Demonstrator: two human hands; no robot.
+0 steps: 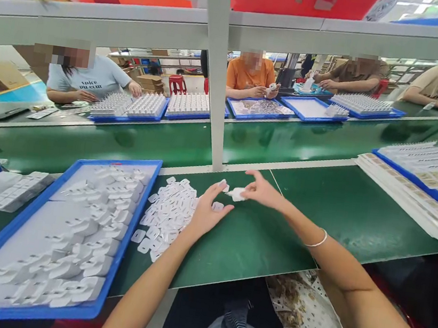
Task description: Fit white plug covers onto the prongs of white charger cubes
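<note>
My left hand [210, 208] is over the green table, beside a pile of small white square pieces [172, 209]. Its thumb and fingers curve round one small white piece [224, 186], and another [217, 206] shows near the palm. Facing it, my right hand [262, 190] pinches a white plug-like part [238, 194] whose tip points at my left hand. On the left, a blue-rimmed tray [136, 217] holds many white plug housings [94, 266] with metal pins.
A metal post [217, 72] rises beyond my hands from the table's far edge. Stacked sheets [412, 197] and a blue tray [421, 185] lie at right, white blocks [23, 192] at left. Several people sit across the green belt [157, 142] behind more trays.
</note>
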